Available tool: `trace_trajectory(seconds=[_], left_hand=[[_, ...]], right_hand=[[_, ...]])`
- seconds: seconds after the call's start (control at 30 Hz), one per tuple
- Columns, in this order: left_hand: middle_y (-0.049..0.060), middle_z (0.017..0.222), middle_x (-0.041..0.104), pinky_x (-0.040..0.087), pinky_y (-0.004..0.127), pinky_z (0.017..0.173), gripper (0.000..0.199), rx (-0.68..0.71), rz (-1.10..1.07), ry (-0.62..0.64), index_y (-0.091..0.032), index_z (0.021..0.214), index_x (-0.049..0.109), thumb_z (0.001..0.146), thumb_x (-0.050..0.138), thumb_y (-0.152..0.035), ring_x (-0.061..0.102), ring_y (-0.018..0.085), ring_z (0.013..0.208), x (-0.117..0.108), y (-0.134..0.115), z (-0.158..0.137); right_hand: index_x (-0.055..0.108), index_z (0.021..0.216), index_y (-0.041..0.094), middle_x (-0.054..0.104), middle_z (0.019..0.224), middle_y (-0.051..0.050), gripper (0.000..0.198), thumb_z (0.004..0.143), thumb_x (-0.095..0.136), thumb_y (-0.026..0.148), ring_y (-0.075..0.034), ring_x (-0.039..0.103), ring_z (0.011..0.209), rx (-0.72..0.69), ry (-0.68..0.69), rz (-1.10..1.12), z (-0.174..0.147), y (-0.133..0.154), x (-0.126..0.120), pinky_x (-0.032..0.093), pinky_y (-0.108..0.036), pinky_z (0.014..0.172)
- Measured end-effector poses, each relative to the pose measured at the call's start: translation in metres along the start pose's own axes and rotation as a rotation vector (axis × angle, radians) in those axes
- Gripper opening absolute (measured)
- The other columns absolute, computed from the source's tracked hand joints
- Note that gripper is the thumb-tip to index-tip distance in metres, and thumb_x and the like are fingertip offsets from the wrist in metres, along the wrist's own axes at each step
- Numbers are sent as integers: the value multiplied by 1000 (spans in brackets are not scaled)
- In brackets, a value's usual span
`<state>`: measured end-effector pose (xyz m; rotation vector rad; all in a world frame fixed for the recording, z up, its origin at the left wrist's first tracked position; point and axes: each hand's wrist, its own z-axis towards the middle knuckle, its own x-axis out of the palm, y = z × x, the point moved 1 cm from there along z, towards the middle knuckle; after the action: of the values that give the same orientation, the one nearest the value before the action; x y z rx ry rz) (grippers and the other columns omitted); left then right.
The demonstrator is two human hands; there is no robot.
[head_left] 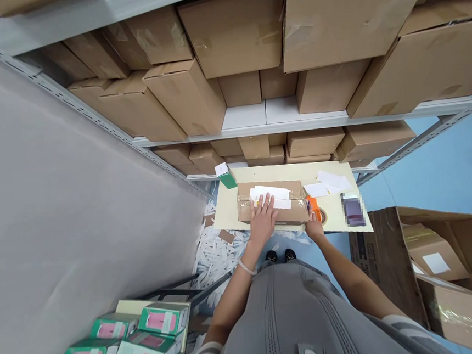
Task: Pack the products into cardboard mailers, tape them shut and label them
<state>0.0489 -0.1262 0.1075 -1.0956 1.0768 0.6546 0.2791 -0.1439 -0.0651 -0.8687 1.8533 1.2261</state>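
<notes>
A taped cardboard box (pixel 246 204) lies on the small cream table, with white paper slips (pixel 281 193) on its top. My left hand (pixel 263 218) rests flat on the box and the slips, its fingers spread. At the box's right end, my right hand (pixel 314 226) is closed around an orange tape dispenser (pixel 314 205). A tape roll (pixel 323 215) shows beside that hand. The dispenser touches or nearly touches the box; I cannot tell which. My right fingers are partly hidden.
The cream table (pixel 226 213) also bears a green box (pixel 227 178), loose papers (pixel 332 181) and a blurred-out dark object (pixel 353 211). Shelves of cartons (pixel 239 25) stand ahead. A large open carton (pixel 382 263) is at right, green packages (pixel 160 320) at lower left, paper shreds (pixel 217 250) on the floor.
</notes>
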Motion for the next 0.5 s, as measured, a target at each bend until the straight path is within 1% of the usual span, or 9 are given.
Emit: trace_trajectory(seconds=[0.07,0.17,0.23,0.27,0.3,0.37,0.43,0.47,0.5], left_hand=[[-1,163,23,-5,50,125,58,-3,7,5,-28,157,22,101,31,-38,9,22,153,0,0,0],[0,163,24,-3,52,125,57,4,-10,0,-27,157,24,101,32,-37,11,23,153,1,1,0],[0,163,24,-3,52,125,57,10,-24,-13,-27,156,24,101,31,-37,11,24,153,1,1,0],[0,163,25,-3,52,125,57,11,-25,-20,-27,156,25,101,31,-37,12,24,153,2,1,0],[0,163,24,-3,52,125,57,12,-19,-25,-27,157,24,101,30,-37,12,24,153,3,2,0],[0,163,24,-2,51,125,57,13,10,-33,-27,157,23,102,29,-37,12,23,153,4,2,0],[0,162,24,-1,51,126,57,15,55,-42,-26,157,22,102,28,-37,13,23,153,5,2,0],[0,162,24,1,52,126,57,18,80,-47,-26,157,21,102,28,-37,13,23,153,6,3,-1],[0,162,24,2,52,126,57,22,107,-52,-26,157,21,102,27,-37,14,23,153,7,3,-1]], right_hand=[[4,157,-2,60,126,-30,82,82,34,12,-38,60,118,4,23,6,0,-3,0,43,-56,98],[5,158,2,67,114,-26,84,80,36,12,-36,64,109,-44,-9,30,0,-12,-5,44,-54,99],[9,158,5,70,108,-22,83,81,37,12,-35,64,111,-77,-31,33,-3,-21,-9,44,-54,100],[12,158,6,70,108,-21,81,81,37,12,-34,62,115,-99,-33,40,-6,-26,-12,44,-53,101],[13,158,9,69,112,-20,80,83,37,14,-34,59,121,-128,-32,55,-10,-30,-16,45,-53,101],[15,159,16,61,132,-18,76,86,38,18,-33,48,134,-207,-46,112,-22,-38,-26,47,-53,101],[14,159,23,43,153,-14,72,91,37,25,-33,40,141,-285,-78,184,-38,-41,-43,49,-52,100],[13,159,25,36,157,-13,70,93,37,29,-32,40,141,-312,-97,220,-46,-42,-53,49,-51,100],[12,159,26,33,159,-12,70,95,37,33,-32,40,141,-329,-123,259,-55,-41,-66,48,-50,102]])
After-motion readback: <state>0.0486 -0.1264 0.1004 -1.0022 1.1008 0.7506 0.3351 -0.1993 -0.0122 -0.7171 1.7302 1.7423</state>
